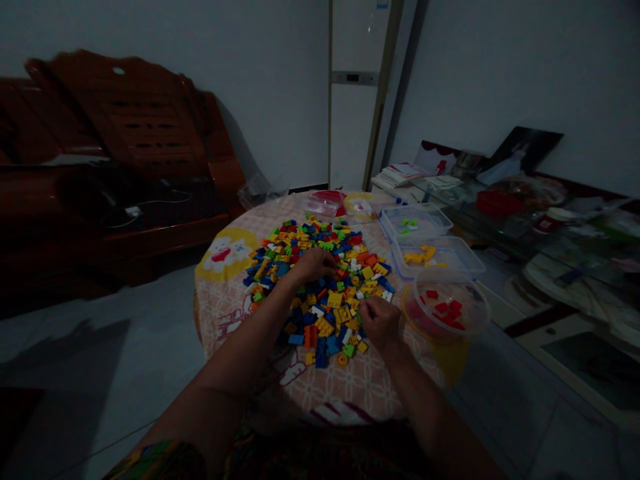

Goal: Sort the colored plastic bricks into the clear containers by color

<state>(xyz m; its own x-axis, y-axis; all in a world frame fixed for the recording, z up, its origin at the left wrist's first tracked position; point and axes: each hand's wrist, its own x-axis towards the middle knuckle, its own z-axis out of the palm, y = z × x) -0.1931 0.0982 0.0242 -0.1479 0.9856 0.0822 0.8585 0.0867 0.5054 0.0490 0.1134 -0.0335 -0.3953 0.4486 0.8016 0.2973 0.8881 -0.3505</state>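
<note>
Sleeve [163, 461] at seven o'clock; apparently picking bricks [335, 300] with left hand [314, 265], right hand [381, 322] at five; cannot tell either grip; next likely requiring pinch.

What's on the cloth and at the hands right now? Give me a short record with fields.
Left hand: over the pile, fingers down among the bricks; grip hidden
Right hand: at the pile's right edge, fingers curled; contents unclear
Pile: loose bricks, mixed colours
Round clear tub: red bricks
Nearer clear box: yellow pieces
Farther clear box: green pieces
Cloth: patterned, beneath the pile
</note>
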